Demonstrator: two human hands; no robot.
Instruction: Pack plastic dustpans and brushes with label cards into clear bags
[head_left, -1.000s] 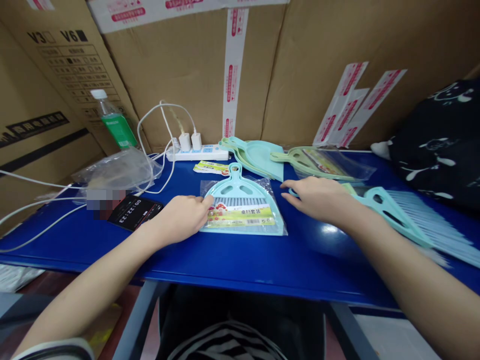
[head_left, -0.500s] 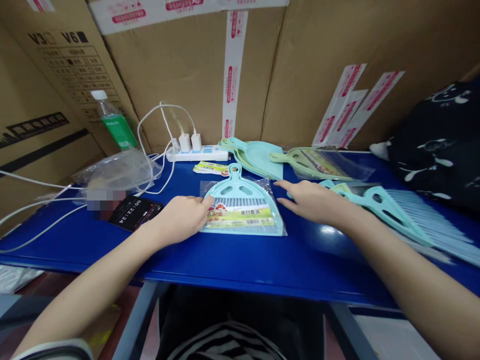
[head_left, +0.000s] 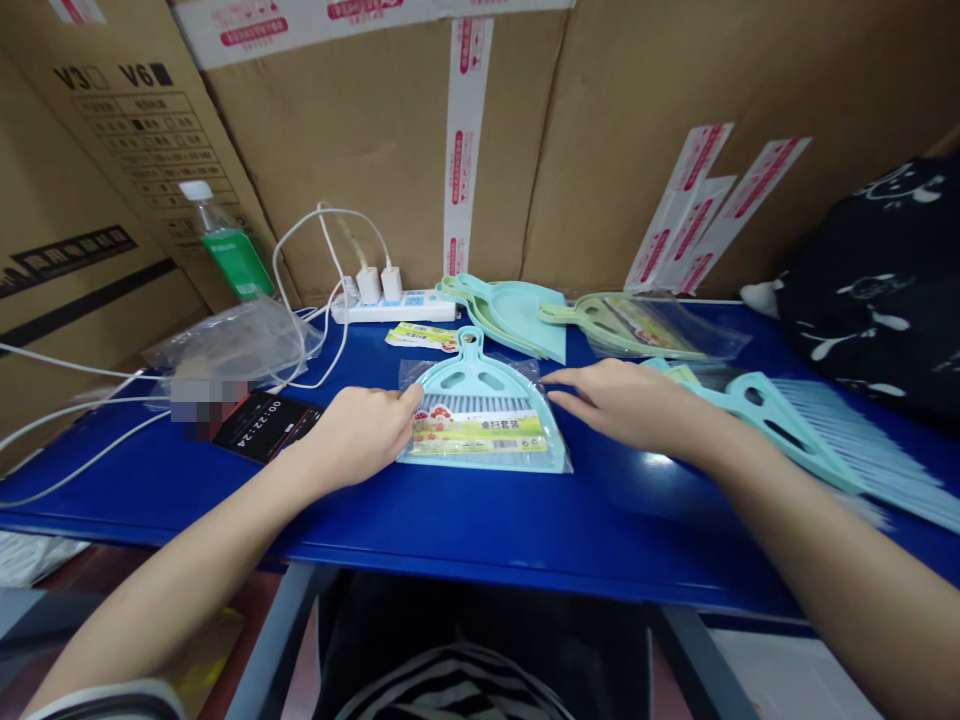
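A bagged light-blue dustpan and brush set point(head_left: 484, 415) with a yellow-green label lies flat on the blue table point(head_left: 465, 520). My left hand point(head_left: 364, 432) rests at the bag's left edge, fingers curled and pinching the plastic. My right hand point(head_left: 622, 402) reaches in from the right, fingers stretched flat, fingertips at the bag's upper right edge. Behind my right wrist lie loose light-blue brushes point(head_left: 817, 435).
A stack of bare blue dustpans point(head_left: 517, 310) and a bagged green set point(head_left: 645, 328) lie at the back. A power strip point(head_left: 394, 305) with white cables, a green bottle point(head_left: 225, 250), clear bags point(head_left: 240, 340), a phone point(head_left: 262, 425) and a black bag point(head_left: 885, 290) surround the spot. Cardboard boxes point(head_left: 637, 130) wall the rear.
My right hand has slid left from the loose brushes to the bagged set's right edge. My left hand has stayed at the bag's left edge.
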